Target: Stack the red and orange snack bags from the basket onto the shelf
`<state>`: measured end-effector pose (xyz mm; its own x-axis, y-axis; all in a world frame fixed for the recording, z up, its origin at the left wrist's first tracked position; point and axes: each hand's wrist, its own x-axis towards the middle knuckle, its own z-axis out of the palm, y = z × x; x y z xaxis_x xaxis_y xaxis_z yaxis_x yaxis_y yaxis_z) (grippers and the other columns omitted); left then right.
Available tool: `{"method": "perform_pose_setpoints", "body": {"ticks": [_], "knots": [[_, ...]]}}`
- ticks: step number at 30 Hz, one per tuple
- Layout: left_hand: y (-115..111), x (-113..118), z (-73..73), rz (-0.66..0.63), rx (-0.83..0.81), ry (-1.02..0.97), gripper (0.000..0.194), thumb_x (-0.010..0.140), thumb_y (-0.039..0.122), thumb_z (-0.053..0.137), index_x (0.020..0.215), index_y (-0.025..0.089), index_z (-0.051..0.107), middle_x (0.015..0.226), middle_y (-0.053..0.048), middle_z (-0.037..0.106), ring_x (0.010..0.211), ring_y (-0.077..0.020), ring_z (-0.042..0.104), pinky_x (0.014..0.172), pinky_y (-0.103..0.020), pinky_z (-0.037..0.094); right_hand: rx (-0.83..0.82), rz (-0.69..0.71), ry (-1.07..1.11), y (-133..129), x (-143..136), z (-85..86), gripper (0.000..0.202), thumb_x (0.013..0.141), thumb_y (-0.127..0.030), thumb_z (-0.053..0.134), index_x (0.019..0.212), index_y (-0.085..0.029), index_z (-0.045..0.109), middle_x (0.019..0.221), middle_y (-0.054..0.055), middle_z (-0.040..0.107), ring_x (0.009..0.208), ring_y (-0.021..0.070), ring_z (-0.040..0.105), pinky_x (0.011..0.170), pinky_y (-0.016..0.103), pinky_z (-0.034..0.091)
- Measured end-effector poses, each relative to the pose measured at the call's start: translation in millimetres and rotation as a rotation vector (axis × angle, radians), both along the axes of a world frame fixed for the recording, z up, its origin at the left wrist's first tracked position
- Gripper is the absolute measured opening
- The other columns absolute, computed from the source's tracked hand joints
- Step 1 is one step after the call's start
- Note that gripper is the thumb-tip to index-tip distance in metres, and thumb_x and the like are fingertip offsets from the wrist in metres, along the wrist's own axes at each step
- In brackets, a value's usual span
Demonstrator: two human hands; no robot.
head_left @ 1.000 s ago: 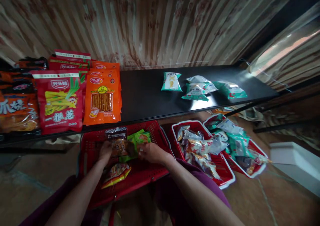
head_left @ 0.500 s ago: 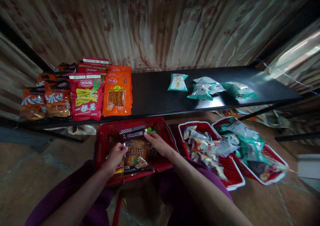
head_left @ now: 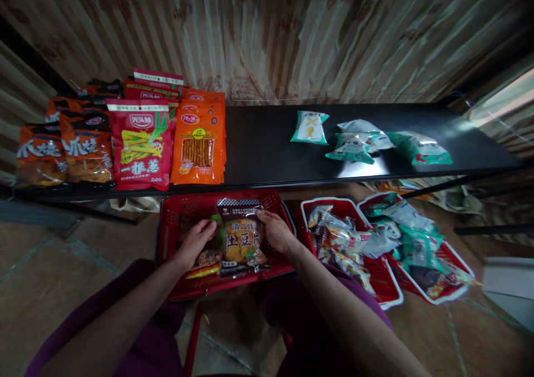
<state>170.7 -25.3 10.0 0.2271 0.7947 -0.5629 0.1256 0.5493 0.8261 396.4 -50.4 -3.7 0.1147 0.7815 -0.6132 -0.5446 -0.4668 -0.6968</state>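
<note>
A dark, partly clear bag of potato chips [head_left: 242,241] stands tilted in the red basket [head_left: 175,203] between my knees. My right hand [head_left: 278,231] pinches its upper right edge. My left hand [head_left: 197,244] is just left of the bag, fingers stretched out beside a green package [head_left: 217,222], and I see nothing held in it. Whether its fingertips touch that package I cannot make out. Below this hand lies a red and yellow snack bag [head_left: 204,263]. Other contents of the basket are dark and partly hidden by my hands.
Above the basket runs a black shelf [head_left: 258,157]. Orange snack bags [head_left: 198,143], red bags [head_left: 142,149] and black-orange bags [head_left: 87,152] stand at its left; several teal-white bags [head_left: 352,146] lie at its right. Two baskets of snacks, one nearer [head_left: 387,288], one farther [head_left: 453,296], sit right.
The potato chip bag has moved right and stands more upright. My left hand has come off its left edge, while my right hand has shifted right with it. The view has shifted slightly.
</note>
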Motion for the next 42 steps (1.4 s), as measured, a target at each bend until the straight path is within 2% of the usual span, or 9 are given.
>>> {"method": "perform_pose_setpoints", "body": {"ticks": [6,10,16,19,22,27,32,37,42], "knots": [[6.3,-2.4,0.4,0.102,-0.028,0.017,0.048,0.06,0.055,0.071,0.086,0.016,0.064,0.092,-0.01,0.07,0.091,-0.0225,0.064,0.084,-0.035,0.047,-0.012,-0.102,-0.136,5.0,20.2,-3.4,0.012,0.074,-0.03,0.064,0.077,-0.021,0.056,0.065,0.0,0.064,0.056,0.0139,0.061,0.051,0.025,0.049],[7.7,1.1,2.9,0.123,-0.054,-0.034,0.049,0.058,0.055,0.073,0.083,0.015,0.065,0.092,-0.011,0.069,0.091,-0.0227,0.063,0.084,-0.036,0.047,-0.022,-0.055,-0.167,4.1,17.3,-5.9,0.011,0.076,-0.03,0.062,0.08,-0.021,0.057,0.065,0.001,0.065,0.059,0.0148,0.062,0.053,0.025,0.049],[13.0,12.7,8.8,0.181,-0.053,-0.171,0.052,0.056,0.053,0.076,0.088,0.014,0.065,0.104,-0.012,0.066,0.1,-0.024,0.06,0.085,-0.036,0.046,-0.033,0.023,-0.123,3.5,-4.3,-3.9,0.015,0.073,-0.031,0.066,0.079,-0.018,0.06,0.074,0.003,0.068,0.065,0.0154,0.064,0.061,0.026,0.052],[15.5,17.2,7.0,0.243,-0.06,-0.158,0.054,0.056,0.052,0.077,0.093,0.015,0.065,0.114,-0.012,0.064,0.106,-0.0241,0.057,0.086,-0.035,0.045,-0.03,0.092,-0.093,3.5,-11.2,-0.1,0.021,0.07,-0.035,0.068,0.079,-0.018,0.06,0.073,0.001,0.069,0.063,0.0149,0.063,0.062,0.027,0.052],[17.9,18.8,3.3,0.282,-0.085,-0.145,0.054,0.057,0.051,0.077,0.095,0.015,0.064,0.115,-0.012,0.065,0.106,-0.0239,0.058,0.084,-0.034,0.044,-0.017,0.14,-0.077,3.7,-14.8,3.2,0.025,0.067,-0.039,0.069,0.078,-0.018,0.058,0.073,0.001,0.068,0.061,0.0146,0.062,0.061,0.028,0.051],[19.3,18.6,2.9,0.304,-0.109,-0.224,0.046,0.059,0.046,0.078,0.089,0.015,0.064,0.098,-0.01,0.07,0.092,-0.0204,0.064,0.083,-0.032,0.044,-0.009,0.128,-0.048,5.5,-17.8,3.1,0.027,0.065,-0.04,0.07,0.077,-0.019,0.059,0.074,0.001,0.068,0.061,0.0142,0.062,0.06,0.026,0.05],[16.1,17.6,3.3,0.31,-0.138,-0.26,0.043,0.056,0.04,0.081,0.088,0.016,0.064,0.095,-0.008,0.07,0.093,-0.0185,0.062,0.087,-0.033,0.043,0.011,0.108,-0.05,7.1,-19.5,0.1,0.029,0.063,-0.041,0.071,0.08,-0.019,0.061,0.079,0.002,0.07,0.066,0.0156,0.064,0.064,0.027,0.051],[14.8,14.2,-1.2,0.28,-0.116,-0.192,0.05,0.05,0.048,0.081,0.085,0.014,0.066,0.09,-0.008,0.07,0.09,-0.0203,0.062,0.084,-0.035,0.043,0.008,0.112,-0.059,7.5,-20.3,-2.6,0.033,0.061,-0.043,0.073,0.08,-0.019,0.061,0.078,0.001,0.069,0.067,0.0156,0.064,0.065,0.028,0.05],[16.5,13.3,1.6,0.287,-0.097,-0.163,0.053,0.05,0.051,0.08,0.084,0.014,0.065,0.088,-0.008,0.07,0.083,-0.0198,0.063,0.078,-0.033,0.045,-0.006,0.09,-0.07,8.5,-20.9,-3.3,0.034,0.06,-0.044,0.074,0.081,-0.019,0.062,0.078,0.0,0.068,0.066,0.0143,0.062,0.063,0.026,0.049]]}}
